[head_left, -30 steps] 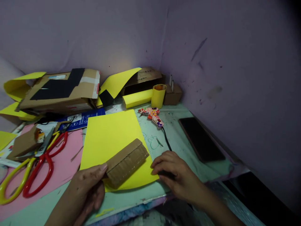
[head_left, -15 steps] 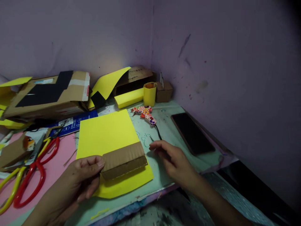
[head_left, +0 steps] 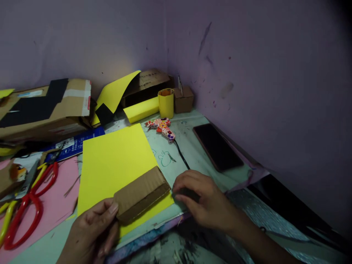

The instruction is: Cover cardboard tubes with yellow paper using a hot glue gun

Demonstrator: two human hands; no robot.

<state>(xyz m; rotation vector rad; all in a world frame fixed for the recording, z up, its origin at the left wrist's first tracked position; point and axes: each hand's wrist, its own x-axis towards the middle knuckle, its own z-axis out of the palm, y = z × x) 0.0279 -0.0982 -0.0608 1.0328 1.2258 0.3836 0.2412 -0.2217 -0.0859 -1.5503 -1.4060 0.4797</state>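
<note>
My left hand (head_left: 92, 229) grips the near left end of a folded brown corrugated cardboard piece (head_left: 141, 192), thumb on top. The cardboard lies across the lower right corner of a yellow paper sheet (head_left: 114, 161) on the pale green table (head_left: 192, 146). My right hand (head_left: 202, 200) rests on the table just right of the cardboard. Its fingers curl over a small dark object (head_left: 189, 193) that I cannot make out, beside a black cord (head_left: 181, 156).
A patterned glue gun (head_left: 162, 126) lies behind the yellow sheet, its cord running toward me. A dark phone (head_left: 217, 146) lies at right near the wall. Red and yellow scissors (head_left: 24, 201) rest on pink paper (head_left: 49, 205) at left. Cardboard boxes (head_left: 44, 108), a yellow cup (head_left: 165, 102) stand behind.
The view has shifted right. My right hand lifted off the table edge, then came down again beside the cardboard, fingers curled. The cardboard turned slightly in my left hand.
</note>
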